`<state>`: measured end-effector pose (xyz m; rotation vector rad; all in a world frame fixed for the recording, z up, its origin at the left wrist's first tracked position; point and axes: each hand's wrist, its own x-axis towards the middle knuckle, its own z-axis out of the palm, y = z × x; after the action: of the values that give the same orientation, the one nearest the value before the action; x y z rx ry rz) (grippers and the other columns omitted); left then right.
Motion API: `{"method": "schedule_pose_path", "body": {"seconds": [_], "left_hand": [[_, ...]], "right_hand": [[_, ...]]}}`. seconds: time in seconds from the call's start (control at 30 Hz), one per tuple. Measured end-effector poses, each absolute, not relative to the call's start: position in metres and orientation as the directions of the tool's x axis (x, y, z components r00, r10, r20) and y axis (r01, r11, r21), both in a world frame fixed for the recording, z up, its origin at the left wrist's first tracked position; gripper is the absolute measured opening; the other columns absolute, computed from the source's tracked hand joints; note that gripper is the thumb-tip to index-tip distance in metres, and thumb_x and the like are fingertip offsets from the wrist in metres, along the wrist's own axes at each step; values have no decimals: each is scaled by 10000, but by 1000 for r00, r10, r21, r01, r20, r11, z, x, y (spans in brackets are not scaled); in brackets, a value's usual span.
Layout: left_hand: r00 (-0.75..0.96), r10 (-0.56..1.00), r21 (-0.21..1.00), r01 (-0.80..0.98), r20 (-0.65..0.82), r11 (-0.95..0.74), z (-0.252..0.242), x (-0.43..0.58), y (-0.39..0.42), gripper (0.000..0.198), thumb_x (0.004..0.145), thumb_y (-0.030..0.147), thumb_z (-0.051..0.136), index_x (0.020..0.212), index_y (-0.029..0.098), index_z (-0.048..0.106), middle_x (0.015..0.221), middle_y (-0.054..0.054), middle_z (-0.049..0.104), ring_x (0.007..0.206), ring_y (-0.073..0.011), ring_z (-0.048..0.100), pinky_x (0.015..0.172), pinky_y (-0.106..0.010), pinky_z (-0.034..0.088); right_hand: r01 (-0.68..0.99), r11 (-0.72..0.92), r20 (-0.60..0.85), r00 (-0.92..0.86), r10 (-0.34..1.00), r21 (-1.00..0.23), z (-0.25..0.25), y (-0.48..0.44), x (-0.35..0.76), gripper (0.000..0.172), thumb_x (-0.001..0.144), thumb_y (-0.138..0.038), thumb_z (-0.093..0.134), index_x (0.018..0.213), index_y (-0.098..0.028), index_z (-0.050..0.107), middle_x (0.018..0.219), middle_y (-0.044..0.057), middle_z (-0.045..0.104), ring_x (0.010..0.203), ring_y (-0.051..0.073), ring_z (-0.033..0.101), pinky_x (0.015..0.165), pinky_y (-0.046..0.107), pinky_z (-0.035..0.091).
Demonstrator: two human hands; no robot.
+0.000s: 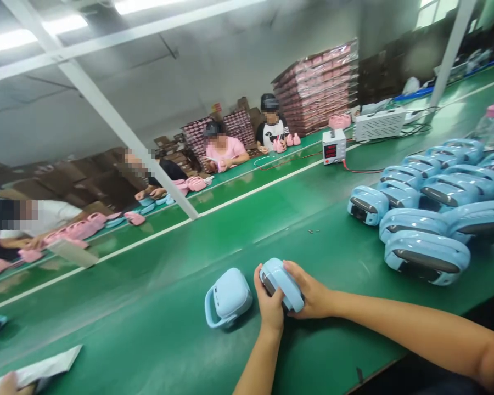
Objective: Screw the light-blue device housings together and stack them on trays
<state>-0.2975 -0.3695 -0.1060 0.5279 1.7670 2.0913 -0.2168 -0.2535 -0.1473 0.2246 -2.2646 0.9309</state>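
Note:
Both hands are closed around a light-blue plastic device (pixel 286 282) with a dark panel, just above the green bench. My left hand (pixel 269 307) grips its near left side, the thumb lying across the dark panel. From the right, my right hand (pixel 313 293) wraps round the other side, and its palm side is hidden. Just left of my hands stands a second light-blue device (pixel 233 293); its carrying handle sticks out to the left and small dark slots show on its face. What kind of device these are I cannot tell.
Several similar blue devices (pixel 426 255) crowd the right side of the green bench (pixel 164 334). Behind them are a power supply (pixel 334 147) and cables. Two tiny parts (pixel 314 231) lie mid-bench. At lower left, another person's hand (pixel 12 384) holds a white packet (pixel 51 365). Co-workers sit opposite.

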Motion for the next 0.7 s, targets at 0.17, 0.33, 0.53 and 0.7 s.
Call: {"method": "schedule_pose_path", "body": {"seconds": [0.17, 0.33, 0.53, 0.7], "left_hand": [[-859, 509, 989, -25, 54, -147, -107, -301, -369, 705, 637, 247, 644, 1280, 260, 356, 1184, -57, 507, 1019, -202, 545, 905, -314, 429], [-858, 514, 983, -88, 8, -161, -105, -300, -366, 669, 674, 309, 652, 1275, 285, 359, 1180, -53, 512, 1010, -198, 561, 905, -321, 442], [-856, 517, 972, -141, -26, -185, -98, -302, -369, 612, 703, 320, 658, 1253, 291, 392, 1173, -41, 518, 968, -166, 561, 839, -267, 458], [-854, 519, 954, -191, -44, -233, -91, -306, -374, 600, 682, 269, 663, 1234, 281, 428, 1107, -29, 557, 919, -153, 573, 791, -242, 468]], "right_hand": [[-172, 874, 496, -864, 88, -455, -128, -255, -219, 1019, 549, -430, 745, 1410, -175, 263, 1446, 256, 185, 1341, 434, 171, 1011, 675, 138], [-181, 891, 464, -885, 37, -416, -106, -257, -219, 933, 546, -454, 745, 1350, -118, 412, 1463, 257, 133, 1346, 433, 144, 1049, 604, 188], [-216, 887, 487, -874, 11, -408, -100, -263, -220, 903, 611, -466, 720, 1378, -122, 390, 1478, 236, 88, 1355, 415, 120, 1064, 581, 204], [-218, 904, 498, -867, -7, -368, -93, -273, -223, 898, 636, -431, 704, 1379, -59, 364, 1462, 273, 112, 1361, 409, 95, 1079, 581, 177]]}}
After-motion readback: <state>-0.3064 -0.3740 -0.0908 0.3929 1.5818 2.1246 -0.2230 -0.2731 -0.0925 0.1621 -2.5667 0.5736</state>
